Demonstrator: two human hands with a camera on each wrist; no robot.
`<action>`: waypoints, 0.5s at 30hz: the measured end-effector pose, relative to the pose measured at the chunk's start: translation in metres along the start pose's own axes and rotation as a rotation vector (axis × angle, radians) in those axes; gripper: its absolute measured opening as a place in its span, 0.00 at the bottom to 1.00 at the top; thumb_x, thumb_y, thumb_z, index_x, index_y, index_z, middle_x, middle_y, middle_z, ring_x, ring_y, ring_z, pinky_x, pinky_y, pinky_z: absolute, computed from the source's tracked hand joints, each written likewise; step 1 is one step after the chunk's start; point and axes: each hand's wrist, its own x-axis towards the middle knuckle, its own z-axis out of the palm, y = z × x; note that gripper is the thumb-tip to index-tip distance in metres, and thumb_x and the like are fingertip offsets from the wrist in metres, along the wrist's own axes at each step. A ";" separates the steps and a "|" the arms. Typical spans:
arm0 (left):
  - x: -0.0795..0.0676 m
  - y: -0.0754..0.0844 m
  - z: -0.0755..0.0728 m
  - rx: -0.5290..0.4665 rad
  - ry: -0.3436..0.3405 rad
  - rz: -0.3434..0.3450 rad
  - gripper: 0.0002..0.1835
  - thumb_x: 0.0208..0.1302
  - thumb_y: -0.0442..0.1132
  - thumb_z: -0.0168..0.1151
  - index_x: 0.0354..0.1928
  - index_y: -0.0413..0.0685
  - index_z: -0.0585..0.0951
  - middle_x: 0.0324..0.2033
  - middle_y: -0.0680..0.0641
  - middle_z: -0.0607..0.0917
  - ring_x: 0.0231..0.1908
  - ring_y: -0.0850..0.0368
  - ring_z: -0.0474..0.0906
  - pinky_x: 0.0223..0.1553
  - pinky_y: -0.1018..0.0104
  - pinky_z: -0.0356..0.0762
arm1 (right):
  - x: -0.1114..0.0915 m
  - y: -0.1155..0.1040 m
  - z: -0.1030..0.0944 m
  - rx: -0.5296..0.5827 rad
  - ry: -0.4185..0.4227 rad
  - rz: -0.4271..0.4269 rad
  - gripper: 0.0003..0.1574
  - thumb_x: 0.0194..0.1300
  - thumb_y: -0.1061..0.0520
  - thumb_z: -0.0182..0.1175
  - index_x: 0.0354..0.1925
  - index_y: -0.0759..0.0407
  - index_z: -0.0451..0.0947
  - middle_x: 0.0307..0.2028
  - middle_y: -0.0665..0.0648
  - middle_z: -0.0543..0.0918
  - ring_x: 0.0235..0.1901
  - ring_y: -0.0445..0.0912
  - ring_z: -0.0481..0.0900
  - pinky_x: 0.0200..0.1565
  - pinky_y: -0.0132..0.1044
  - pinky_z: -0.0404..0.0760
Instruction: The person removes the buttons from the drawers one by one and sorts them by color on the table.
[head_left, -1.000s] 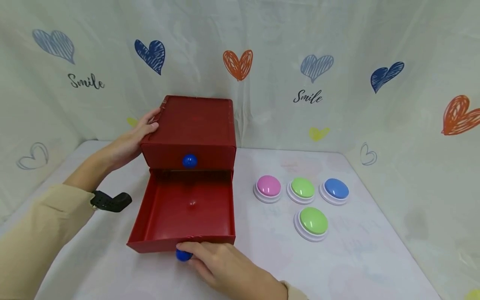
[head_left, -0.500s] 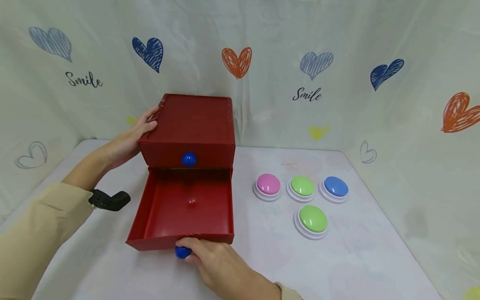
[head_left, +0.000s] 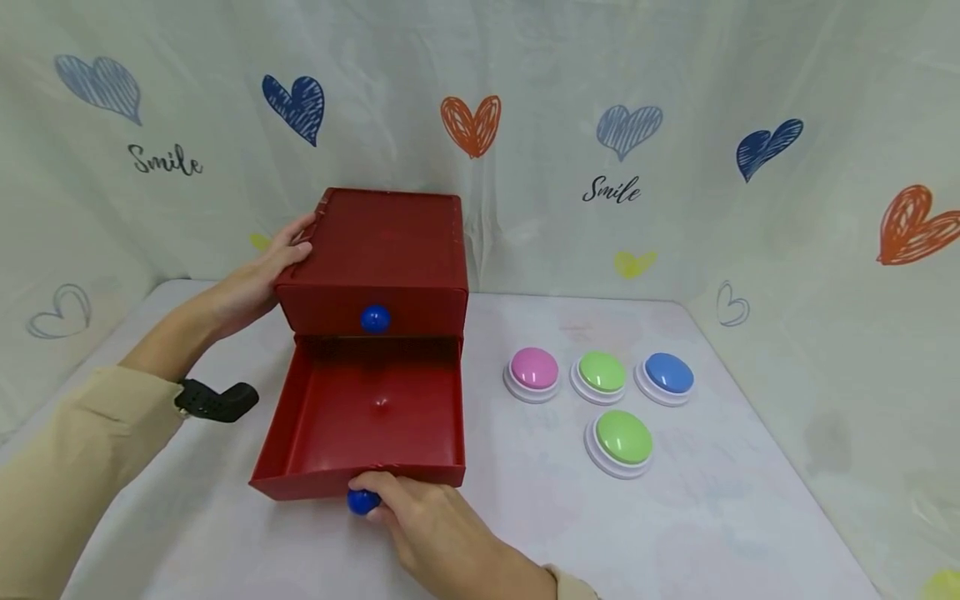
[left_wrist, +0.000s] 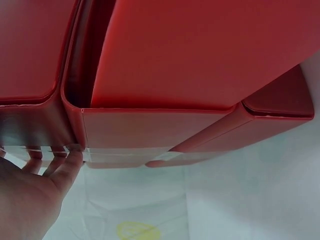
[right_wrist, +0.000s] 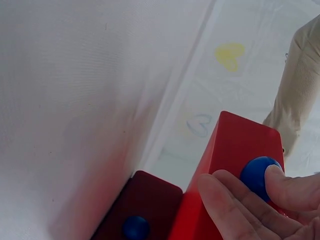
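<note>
In the head view a red two-drawer box (head_left: pixel 390 237) stands on the table, its lower drawer (head_left: pixel 375 425) pulled out towards me. The upper drawer is closed and has a blue round knob (head_left: pixel 375 319). My left hand (head_left: pixel 258 279) rests against the box's left side; its straight fingers (left_wrist: pixel 67 170) touch the red wall in the left wrist view. My right hand (head_left: pixel 442 525) pinches the lower drawer's blue knob (head_left: pixel 363 501). In the right wrist view the thumb (right_wrist: pixel 290 190) presses one side of that knob, and the fingers lie along the other side, partly hiding it.
Right of the box sit several push buttons with white bases: a pink one (head_left: pixel 534 370), a green one (head_left: pixel 602 373), a blue one (head_left: pixel 667 375) and a nearer green one (head_left: pixel 624 438). A heart-printed curtain (head_left: pixel 540 75) hangs behind the white table (head_left: pixel 712 517).
</note>
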 end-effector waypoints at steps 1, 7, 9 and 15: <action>0.000 -0.001 0.000 0.001 -0.001 -0.001 0.34 0.72 0.53 0.35 0.71 0.70 0.32 0.72 0.53 0.30 0.71 0.42 0.29 0.65 0.33 0.33 | 0.000 0.000 0.000 -0.002 0.004 -0.001 0.24 0.63 0.60 0.58 0.57 0.51 0.67 0.47 0.46 0.82 0.45 0.33 0.79 0.51 0.23 0.74; 0.000 -0.001 0.000 0.010 0.005 -0.002 0.34 0.71 0.53 0.35 0.71 0.70 0.31 0.72 0.53 0.30 0.71 0.41 0.29 0.65 0.32 0.32 | 0.001 0.000 0.001 0.009 0.007 -0.001 0.24 0.63 0.60 0.58 0.57 0.51 0.67 0.47 0.46 0.82 0.45 0.33 0.79 0.51 0.23 0.73; 0.000 -0.001 -0.001 0.011 0.006 -0.003 0.34 0.71 0.53 0.35 0.71 0.70 0.31 0.72 0.53 0.30 0.71 0.42 0.29 0.64 0.32 0.32 | 0.001 0.000 0.001 0.025 0.005 0.003 0.24 0.63 0.60 0.57 0.57 0.50 0.67 0.48 0.46 0.81 0.46 0.32 0.79 0.52 0.22 0.73; 0.000 -0.001 0.000 0.007 0.003 0.007 0.34 0.71 0.53 0.36 0.71 0.70 0.32 0.72 0.53 0.31 0.71 0.42 0.30 0.65 0.33 0.33 | 0.003 0.000 0.001 0.028 0.026 -0.006 0.23 0.63 0.59 0.57 0.57 0.51 0.67 0.47 0.46 0.82 0.46 0.32 0.79 0.51 0.22 0.72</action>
